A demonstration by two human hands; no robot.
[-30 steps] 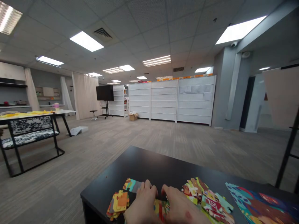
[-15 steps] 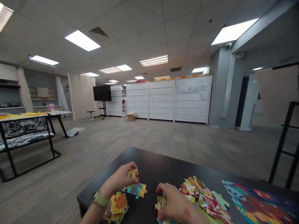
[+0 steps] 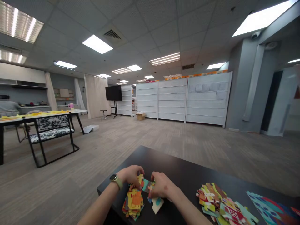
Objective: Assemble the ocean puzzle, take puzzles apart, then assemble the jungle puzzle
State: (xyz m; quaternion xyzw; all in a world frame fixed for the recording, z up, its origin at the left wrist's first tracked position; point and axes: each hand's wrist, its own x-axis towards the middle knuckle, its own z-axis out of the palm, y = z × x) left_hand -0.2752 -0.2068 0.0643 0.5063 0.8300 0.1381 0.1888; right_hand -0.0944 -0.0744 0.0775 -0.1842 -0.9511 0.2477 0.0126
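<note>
Both my hands rest close together on a black table (image 3: 187, 175) near its left front corner. My left hand (image 3: 130, 175), with a watch on the wrist, has its fingers curled on a colourful jigsaw piece (image 3: 141, 179). My right hand (image 3: 161, 187) is closed over joined puzzle pieces (image 3: 154, 202) that lie on the table. Just below the left hand sits a stack of orange and yellow puzzle pieces (image 3: 133, 203). The two hands nearly touch over a teal piece (image 3: 145, 185).
A heap of loose puzzle pieces (image 3: 222, 204) lies to the right, and a printed picture sheet (image 3: 274, 209) at the far right edge. A bench (image 3: 51, 134) and a long table (image 3: 35, 116) with a seated person (image 3: 9, 107) stand at the left. White shelving (image 3: 182, 98) lines the far wall.
My hands have come together again at the table's left corner, each with puzzle pieces. The camera has turned left, so the loose heap now sits further right.
</note>
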